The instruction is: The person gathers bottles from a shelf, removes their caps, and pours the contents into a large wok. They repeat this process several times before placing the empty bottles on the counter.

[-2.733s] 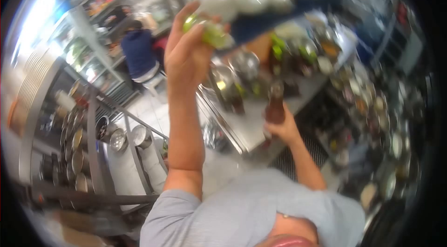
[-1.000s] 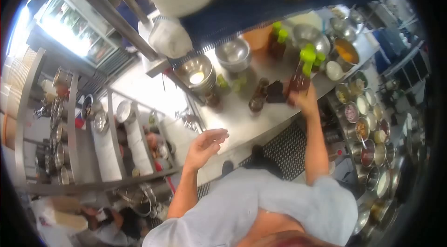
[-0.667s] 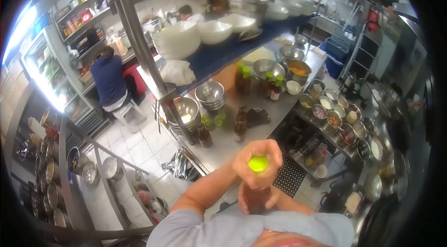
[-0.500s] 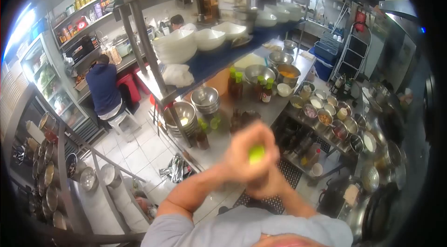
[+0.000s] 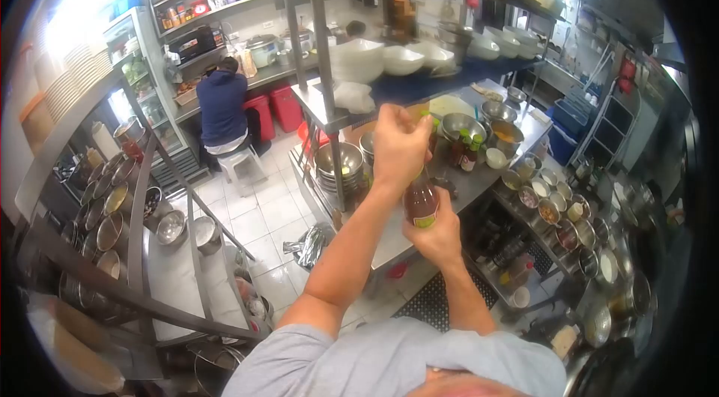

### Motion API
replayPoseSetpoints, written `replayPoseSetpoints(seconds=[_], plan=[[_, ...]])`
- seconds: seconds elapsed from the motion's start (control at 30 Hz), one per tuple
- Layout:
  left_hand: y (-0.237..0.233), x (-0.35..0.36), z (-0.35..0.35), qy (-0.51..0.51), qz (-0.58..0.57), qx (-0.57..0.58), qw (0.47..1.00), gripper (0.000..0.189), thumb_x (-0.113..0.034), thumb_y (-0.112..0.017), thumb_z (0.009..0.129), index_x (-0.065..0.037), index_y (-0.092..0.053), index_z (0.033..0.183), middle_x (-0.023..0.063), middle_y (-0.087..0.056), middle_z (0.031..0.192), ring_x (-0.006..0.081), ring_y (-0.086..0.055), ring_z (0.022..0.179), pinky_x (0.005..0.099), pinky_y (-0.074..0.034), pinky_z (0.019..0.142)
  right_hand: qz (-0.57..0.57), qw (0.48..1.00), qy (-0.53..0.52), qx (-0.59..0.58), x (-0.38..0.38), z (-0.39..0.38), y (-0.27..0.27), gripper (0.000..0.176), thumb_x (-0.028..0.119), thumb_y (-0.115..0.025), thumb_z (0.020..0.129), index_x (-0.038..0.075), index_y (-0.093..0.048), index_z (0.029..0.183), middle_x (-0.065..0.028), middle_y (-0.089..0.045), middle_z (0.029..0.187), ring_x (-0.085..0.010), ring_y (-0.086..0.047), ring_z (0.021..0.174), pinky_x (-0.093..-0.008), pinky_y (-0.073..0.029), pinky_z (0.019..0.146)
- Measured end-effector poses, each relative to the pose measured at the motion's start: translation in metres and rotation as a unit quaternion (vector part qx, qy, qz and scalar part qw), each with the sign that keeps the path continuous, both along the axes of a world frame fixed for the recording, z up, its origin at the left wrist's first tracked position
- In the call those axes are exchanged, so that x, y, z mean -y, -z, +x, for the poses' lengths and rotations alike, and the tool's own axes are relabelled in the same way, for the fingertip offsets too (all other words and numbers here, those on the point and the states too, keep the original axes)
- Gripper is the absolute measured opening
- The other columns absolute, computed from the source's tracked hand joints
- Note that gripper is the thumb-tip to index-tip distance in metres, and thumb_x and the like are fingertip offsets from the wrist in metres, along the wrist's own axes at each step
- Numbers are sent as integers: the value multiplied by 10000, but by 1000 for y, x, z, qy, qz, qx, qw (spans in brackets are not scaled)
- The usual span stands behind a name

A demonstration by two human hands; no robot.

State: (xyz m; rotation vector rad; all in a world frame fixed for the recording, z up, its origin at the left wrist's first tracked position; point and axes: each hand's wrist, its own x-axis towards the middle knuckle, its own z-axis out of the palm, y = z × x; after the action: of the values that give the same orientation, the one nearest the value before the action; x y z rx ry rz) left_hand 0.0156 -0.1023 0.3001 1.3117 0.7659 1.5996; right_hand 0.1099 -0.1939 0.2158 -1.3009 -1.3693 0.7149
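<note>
My right hand (image 5: 438, 231) is wrapped round a glass bottle (image 5: 421, 201) of reddish-brown sauce with a yellow-green label. The bottle is tilted slightly over the edge of the steel counter. Above its neck is my left hand (image 5: 401, 144), with its fingers curled together near the bottle's top; what they hold, if anything, is hidden. Behind my hands, sauce bottles with green caps (image 5: 469, 154) stand on the counter (image 5: 479, 181) beside metal bowls (image 5: 460, 126).
White bowls (image 5: 403, 60) line the shelf above the counter. A person in a dark blue hoodie (image 5: 223, 107) sits on a white stool (image 5: 241, 169) at the left. Small containers of ingredients (image 5: 549, 212) are at the right. Crumpled foil (image 5: 311, 244) lies below the counter's left end.
The view has turned left. My hands have moved apart: the left is now above the bottle, and the bottle shows in my right hand. The green thing between my hands no longer shows there.
</note>
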Motion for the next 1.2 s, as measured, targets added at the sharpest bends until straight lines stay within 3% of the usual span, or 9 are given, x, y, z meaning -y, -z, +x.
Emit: replayPoseSetpoints(seconds=[0.1, 0.13, 0.17, 0.27, 0.37, 0.67, 0.87, 1.0, 1.2], plan=[[-14, -51, -49, -182, 289, -140, 930, 302, -142, -735, 870, -4, -488, 976, 66, -571, 704, 119, -543, 514, 268, -415, 437, -29, 973, -203, -104, -4, 22, 28, 667, 115, -807, 665, 22, -531, 1265, -53, -652, 1073, -143, -615, 975, -315, -497, 880], [-50, -47, -67, -118, 197, 25, 973, 317, -164, -747, 866, -8, -493, 973, 56, -568, 713, 114, -544, 537, 265, -422, 448, -49, 941, -296, -157, 4, 27, 44, 668, 116, -807, 667, 25, -533, 1269, -51, -656, 1067, -143, -618, 975, -317, -499, 879], [-85, -42, -85, -71, 119, 221, 965, 333, -187, -758, 863, -11, -497, 971, 45, -566, 721, 110, -546, 560, 263, -429, 459, -46, 967, -242, -67, 16, 17, 47, 677, 120, -819, 662, 31, -539, 1272, -45, -655, 1075, -143, -613, 981, -323, -498, 880], [-86, -27, -102, -82, 166, 56, 981, 542, -333, -764, 892, 38, -463, 1147, 86, -608, 804, 167, -645, 714, 281, -544, 656, -40, 974, -149, -165, -4, 20, 88, 659, 103, -833, 677, 48, -540, 1265, -42, -649, 1064, -152, -613, 987, -330, -503, 889], [-16, -49, -143, 175, 138, 189, 956, 373, -156, -588, 998, -19, -488, 1330, 151, -606, 1149, 280, -622, 1121, 473, -524, 971, -21, 969, -112, -217, -29, 45, 118, 640, 79, -850, 707, 61, -533, 1263, -34, -638, 1073, -146, -613, 981, -330, -507, 894], [346, 37, -137, 203, -346, 313, 861, 370, -355, -500, 1043, -86, -534, 1295, 114, -610, 1264, 237, -609, 1142, 382, -518, 995, -154, 985, 68, -36, -59, 107, 232, 749, 227, -872, 617, 46, -570, 1278, -143, -693, 1144, -250, -667, 1080, -359, -508, 952], [359, 29, -79, 155, -369, -25, 916, 435, 5, -654, 923, -35, -491, 1325, 83, -606, 1158, 229, -607, 1130, 337, -515, 970, -134, 985, 105, 40, -136, 143, 254, 799, 272, -862, 594, 38, -558, 1294, -185, -685, 1157, -346, -657, 1102, -399, -507, 968], [375, -60, -23, 18, -218, -141, 966, 417, -119, -713, 918, -20, -511, 1269, 115, -617, 1151, 245, -630, 1070, 332, -506, 886, -98, 994, 44, 32, -228, 173, 316, 843, 233, -886, 585, 19, -528, 1318, -209, -638, 1212, -360, -610, 1157, -414, -485, 999], [419, -174, 30, -196, -110, -460, 859, 487, -154, -752, 810, -10, -549, 1229, 274, -563, 1195, 455, -558, 1095, 480, -437, 969, -105, 982, -80, 134, -272, 192, 309, 962, 174, -885, 663, 14, -380, 1466, -259, -472, 1427, -373, -509, 1290, -402, -442, 1051]])
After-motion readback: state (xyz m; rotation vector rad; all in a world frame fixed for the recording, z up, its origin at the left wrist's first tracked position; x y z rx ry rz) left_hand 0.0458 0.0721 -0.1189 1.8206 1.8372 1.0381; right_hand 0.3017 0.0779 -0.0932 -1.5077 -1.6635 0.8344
